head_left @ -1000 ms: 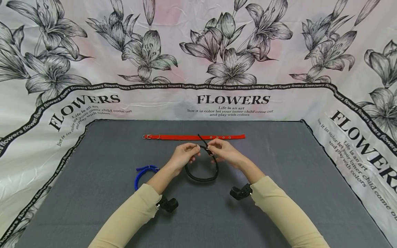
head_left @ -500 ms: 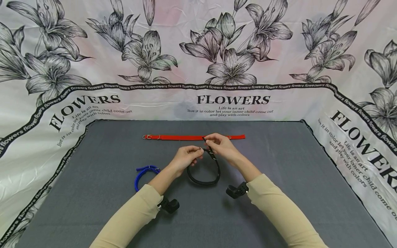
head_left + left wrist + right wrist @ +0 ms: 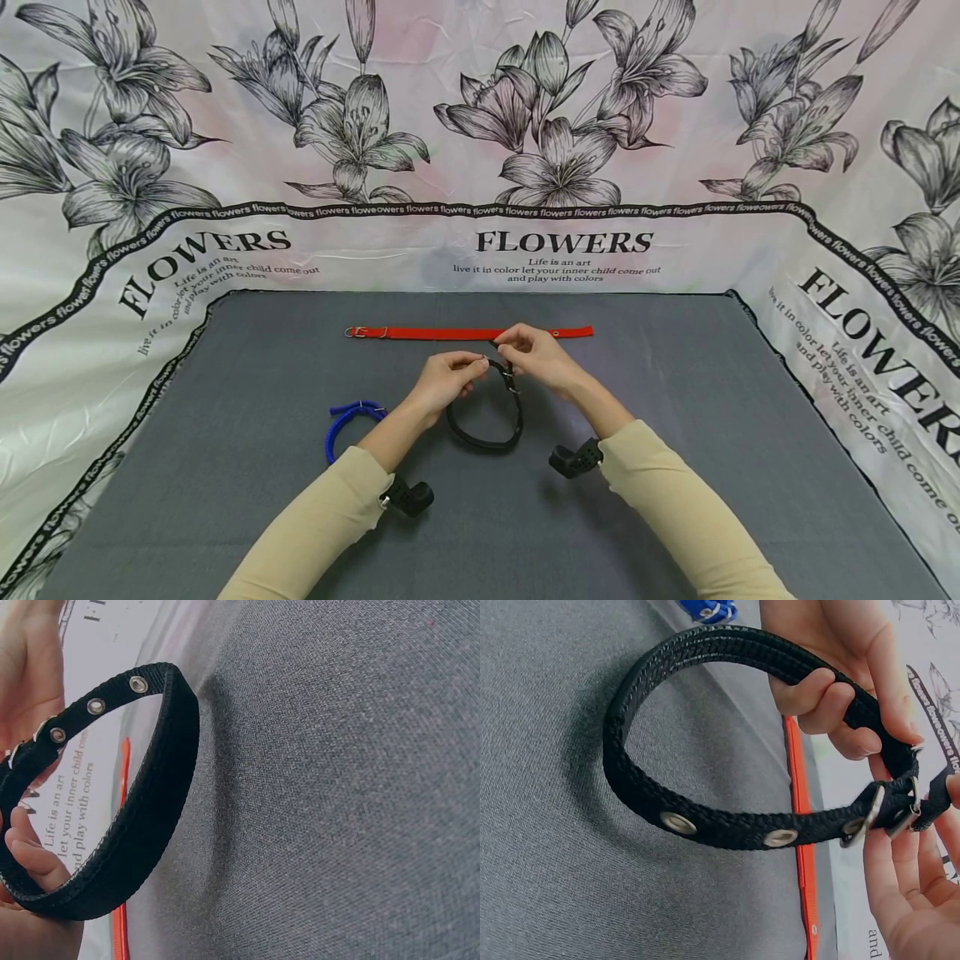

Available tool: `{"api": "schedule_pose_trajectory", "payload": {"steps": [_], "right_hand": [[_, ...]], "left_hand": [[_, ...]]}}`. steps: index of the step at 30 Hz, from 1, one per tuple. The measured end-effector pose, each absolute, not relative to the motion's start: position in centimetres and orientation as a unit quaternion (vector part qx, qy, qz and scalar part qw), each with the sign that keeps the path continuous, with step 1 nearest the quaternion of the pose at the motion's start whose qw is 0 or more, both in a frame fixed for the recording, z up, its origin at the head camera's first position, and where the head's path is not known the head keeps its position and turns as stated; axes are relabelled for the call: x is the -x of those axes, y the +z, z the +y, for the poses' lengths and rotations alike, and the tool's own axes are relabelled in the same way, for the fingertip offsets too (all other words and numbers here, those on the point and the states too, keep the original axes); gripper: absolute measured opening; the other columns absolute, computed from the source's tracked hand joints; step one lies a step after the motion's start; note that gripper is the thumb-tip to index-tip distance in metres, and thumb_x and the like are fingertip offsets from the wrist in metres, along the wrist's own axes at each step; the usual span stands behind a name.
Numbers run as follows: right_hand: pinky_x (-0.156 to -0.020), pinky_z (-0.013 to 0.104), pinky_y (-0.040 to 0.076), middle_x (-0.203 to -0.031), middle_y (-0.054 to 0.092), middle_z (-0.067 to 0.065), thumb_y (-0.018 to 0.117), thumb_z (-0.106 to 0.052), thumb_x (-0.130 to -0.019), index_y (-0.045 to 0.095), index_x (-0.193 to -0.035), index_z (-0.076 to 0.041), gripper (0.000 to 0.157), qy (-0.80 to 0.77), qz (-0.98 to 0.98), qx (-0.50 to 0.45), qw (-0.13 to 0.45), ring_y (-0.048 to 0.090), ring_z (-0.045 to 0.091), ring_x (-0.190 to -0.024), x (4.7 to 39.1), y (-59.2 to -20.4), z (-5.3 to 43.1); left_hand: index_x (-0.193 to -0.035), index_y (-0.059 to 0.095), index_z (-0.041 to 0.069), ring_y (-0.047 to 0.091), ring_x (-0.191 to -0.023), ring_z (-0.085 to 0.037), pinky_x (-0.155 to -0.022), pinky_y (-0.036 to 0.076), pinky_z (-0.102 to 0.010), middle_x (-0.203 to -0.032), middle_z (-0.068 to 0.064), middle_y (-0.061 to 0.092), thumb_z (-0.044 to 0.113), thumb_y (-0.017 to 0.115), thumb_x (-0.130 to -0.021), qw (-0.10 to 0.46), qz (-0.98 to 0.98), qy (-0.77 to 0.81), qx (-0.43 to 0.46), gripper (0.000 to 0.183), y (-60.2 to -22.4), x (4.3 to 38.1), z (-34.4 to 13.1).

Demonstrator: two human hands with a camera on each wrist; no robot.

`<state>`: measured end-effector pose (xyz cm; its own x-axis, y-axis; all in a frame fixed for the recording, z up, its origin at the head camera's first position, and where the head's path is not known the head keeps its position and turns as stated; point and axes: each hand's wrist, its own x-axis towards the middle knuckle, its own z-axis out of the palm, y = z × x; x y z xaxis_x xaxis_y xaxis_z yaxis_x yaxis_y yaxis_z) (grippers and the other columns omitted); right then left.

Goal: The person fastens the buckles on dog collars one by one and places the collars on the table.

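Note:
A black collar (image 3: 483, 446), bent into a loop, hangs between both hands above the grey table. My left hand (image 3: 444, 382) pinches it near the buckle (image 3: 905, 820), with fingers curled over the band in the right wrist view. The strap's end (image 3: 934, 806) comes through the buckle, and my right hand (image 3: 538, 357) pinches it between thumb and fingers. Metal eyelets (image 3: 679, 823) run along the strap. In the left wrist view the wide padded band (image 3: 150, 832) faces the camera; most of the left hand is cut off there.
Behind the hands a red collar (image 3: 427, 333) lies stretched out across the grey table (image 3: 675, 358). A coiled blue collar (image 3: 333, 437) lies left of the left forearm, partly hidden by it. A flower-printed cloth (image 3: 405, 250) rises at the back and sides.
My right hand has gone from beside the buckle to the strap's free end, which stuck up loose before. The loop has swung slightly; my left hand keeps its pinch.

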<state>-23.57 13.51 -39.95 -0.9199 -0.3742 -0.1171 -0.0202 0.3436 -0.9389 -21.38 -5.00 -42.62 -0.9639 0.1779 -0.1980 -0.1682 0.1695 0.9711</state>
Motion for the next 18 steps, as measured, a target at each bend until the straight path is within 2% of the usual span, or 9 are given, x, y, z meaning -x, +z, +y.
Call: {"api": "schedule_pose_trajectory", "payload": {"steps": [5, 8, 11, 18], "right_hand": [[-0.084, 0.05, 0.046, -0.096, 0.057, 0.011, 0.053, -0.018, -0.093, 0.057, -0.111, -0.007, 0.021, -0.525, 0.821, 0.149, 0.167, 0.054, 0.023, -0.081, 23.49, -39.76, 13.61], [-0.079, 0.046, 0.046, -0.095, 0.059, 0.008, 0.052, -0.015, -0.092, 0.058, -0.107, -0.009, 0.018, -0.501, 0.833, 0.166, 0.167, 0.055, 0.024, -0.077, 23.46, -39.62, 13.64], [-0.076, 0.04, 0.046, -0.094, 0.06, 0.007, 0.053, -0.014, -0.09, 0.059, -0.104, -0.011, 0.015, -0.49, 0.838, 0.173, 0.166, 0.056, 0.024, -0.079, 23.41, -39.41, 13.64], [-0.076, 0.035, 0.047, -0.091, 0.061, 0.006, 0.055, -0.013, -0.087, 0.06, -0.099, -0.012, 0.013, -0.474, 0.848, 0.172, 0.163, 0.057, 0.02, -0.081, 23.4, -39.33, 13.69]], "left_hand": [[-0.109, 0.067, 0.013, 0.052, -0.068, -0.015, -0.072, 0.048, -0.037, -0.104, -0.018, 0.066, 0.027, 0.062, -0.089, 0.135, 0.75, 0.647, -0.008, 0.025, -42.63, 21.29, -5.06], [-0.109, 0.067, 0.011, 0.052, -0.068, -0.014, -0.073, 0.048, -0.037, -0.104, -0.018, 0.066, 0.027, 0.061, -0.089, 0.134, 0.749, 0.648, -0.009, 0.026, -42.62, 21.23, -5.05], [-0.11, 0.066, 0.01, 0.052, -0.068, -0.014, -0.072, 0.049, -0.036, -0.103, -0.019, 0.066, 0.026, 0.061, -0.09, 0.131, 0.748, 0.651, -0.009, 0.026, -42.6, 21.21, -5.06], [-0.108, 0.067, 0.011, 0.051, -0.065, -0.012, -0.069, 0.046, -0.035, -0.103, -0.018, 0.066, 0.025, 0.061, -0.089, 0.132, 0.743, 0.656, -0.009, 0.024, -42.44, 21.27, -5.23]]}}
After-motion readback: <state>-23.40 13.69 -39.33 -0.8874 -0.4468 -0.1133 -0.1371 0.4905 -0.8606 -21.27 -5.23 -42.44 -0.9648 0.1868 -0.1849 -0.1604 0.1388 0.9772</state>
